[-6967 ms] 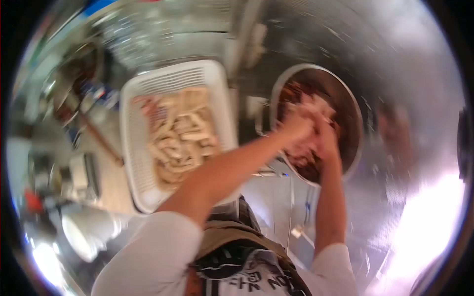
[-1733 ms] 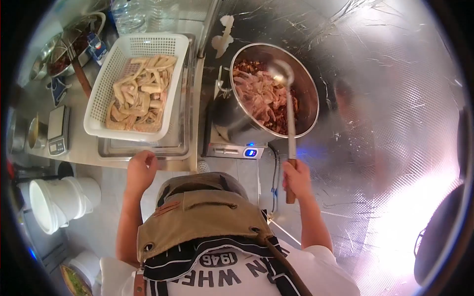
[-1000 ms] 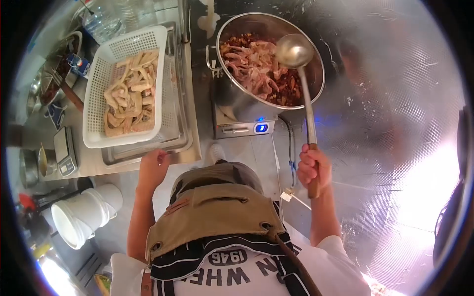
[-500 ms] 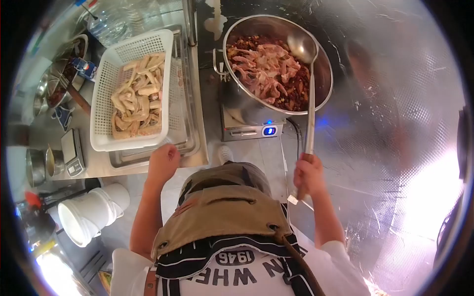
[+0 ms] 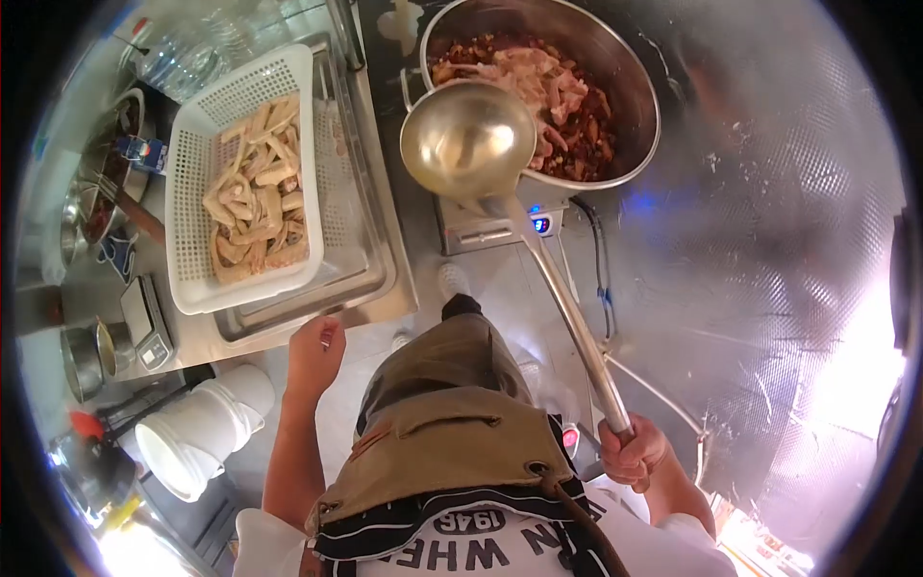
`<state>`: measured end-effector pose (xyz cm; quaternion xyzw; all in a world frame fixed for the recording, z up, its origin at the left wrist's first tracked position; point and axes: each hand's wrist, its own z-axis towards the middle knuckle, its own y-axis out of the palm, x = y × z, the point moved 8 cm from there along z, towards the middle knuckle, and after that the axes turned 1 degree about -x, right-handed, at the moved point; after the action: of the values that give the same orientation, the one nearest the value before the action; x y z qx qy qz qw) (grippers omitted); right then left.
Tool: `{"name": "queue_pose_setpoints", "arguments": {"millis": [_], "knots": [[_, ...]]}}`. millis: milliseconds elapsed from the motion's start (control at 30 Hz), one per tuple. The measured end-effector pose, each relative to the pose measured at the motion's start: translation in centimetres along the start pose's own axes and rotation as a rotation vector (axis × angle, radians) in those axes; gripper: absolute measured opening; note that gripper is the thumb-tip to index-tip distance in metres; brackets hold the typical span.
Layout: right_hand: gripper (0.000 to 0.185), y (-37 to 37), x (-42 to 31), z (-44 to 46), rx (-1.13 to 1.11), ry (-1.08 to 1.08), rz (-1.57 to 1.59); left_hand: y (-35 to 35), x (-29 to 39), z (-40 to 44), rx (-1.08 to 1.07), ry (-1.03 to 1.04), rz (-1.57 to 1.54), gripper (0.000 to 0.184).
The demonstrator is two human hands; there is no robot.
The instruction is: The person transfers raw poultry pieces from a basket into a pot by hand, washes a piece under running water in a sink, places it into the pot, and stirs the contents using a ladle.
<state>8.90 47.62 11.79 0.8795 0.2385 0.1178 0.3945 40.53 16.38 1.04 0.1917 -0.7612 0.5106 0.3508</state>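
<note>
My right hand point(image 5: 635, 452) is wrapped round the handle end of a large metal ladle point(image 5: 468, 144). The bowl of the ladle is raised in front of the near left rim of a steel pot point(image 5: 630, 115) and hides part of it. Pale pink meat point(image 5: 553, 82) lies in the pot on a dark red, chunky mixture point(image 5: 586, 144). My left hand point(image 5: 317, 353) is curled at the front edge of the counter, with nothing visible in it. Beyond it stands a white perforated basket point(image 5: 192, 279) holding pale meat pieces point(image 5: 258, 207).
The basket rests on a metal tray point(image 5: 361, 288). A scale point(image 5: 146, 322), metal bowls, a wooden-handled tool point(image 5: 139, 213) and plastic bottles point(image 5: 178, 58) are on the left. White buckets point(image 5: 197, 433) stand below. A cooker with a lit display point(image 5: 540, 224) is under the pot.
Both hands were in the pot in the oldest frame. Since then my right hand has come to hold the ladle, whose bowl has now left the pot and moved left and nearer. My left hand stays by the counter.
</note>
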Motion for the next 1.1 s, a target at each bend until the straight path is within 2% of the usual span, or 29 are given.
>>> {"name": "queue_pose_setpoints", "arguments": {"millis": [67,233,300,433,500,567,633,667,867,900,933,967,1000,1100], "knots": [[0.018,-0.1,2.2,-0.3,0.102,0.032,-0.038,-0.7,-1.0,-1.0,0.004,0.040,0.068,0.014],[0.013,-2.8,4.4,4.8,0.423,0.054,-0.630,-1.4,-4.2,-4.3,-0.037,0.002,0.082,0.014],[0.011,-4.8,3.9,10.0,0.419,0.071,-0.806,-1.2,-4.8,-5.4,-0.067,-0.013,0.089,0.014],[0.016,-6.3,-0.1,21.9,0.326,-0.115,-0.656,-0.9,-6.7,-7.7,-0.069,-0.136,0.094,0.014],[0.023,-7.3,-2.7,27.7,0.284,-0.115,-0.649,-0.9,-7.9,-9.3,-0.052,-0.225,0.104,0.015],[0.033,-7.1,-5.9,33.1,0.267,-0.212,-0.650,-0.6,-9.2,-11.2,-0.042,-0.321,0.129,0.015],[0.040,-7.1,-9.2,37.9,0.373,-0.202,-0.699,1.2,-11.9,-13.1,-0.102,-0.266,0.224,0.015],[0.040,-7.5,-10.9,40.6,0.411,-0.218,-0.701,1.7,-12.1,-13.7,-0.066,-0.372,0.128,0.015],[0.039,-9.6,-18.6,55.5,0.382,-0.274,-0.568,6.0,-14.7,-16.8,-0.035,-0.472,0.148,0.017],[0.038,-9.4,-19.6,57.4,0.361,-0.286,-0.571,7.2,-15.8,-17.5,-0.226,-0.718,0.175,0.021],[0.038,-10.2,-20.9,59.8,0.391,-0.312,-0.596,8.1,-16.3,-17.3,-0.270,-0.514,0.415,0.021],[0.038,-11.0,-22.0,62.3,0.422,-0.336,-0.621,8.6,-17.9,-18.8,-0.201,-0.603,0.249,0.019],[0.038,-11.7,-23.0,64.5,0.453,-0.361,-0.645,8.5,-16.6,-18.3,-0.130,-0.686,0.081,0.019],[0.040,-10.3,-26.7,69.4,0.397,-0.508,-0.760,9.6,-17.5,-18.3,-0.090,-0.745,0.090,0.018]]}}
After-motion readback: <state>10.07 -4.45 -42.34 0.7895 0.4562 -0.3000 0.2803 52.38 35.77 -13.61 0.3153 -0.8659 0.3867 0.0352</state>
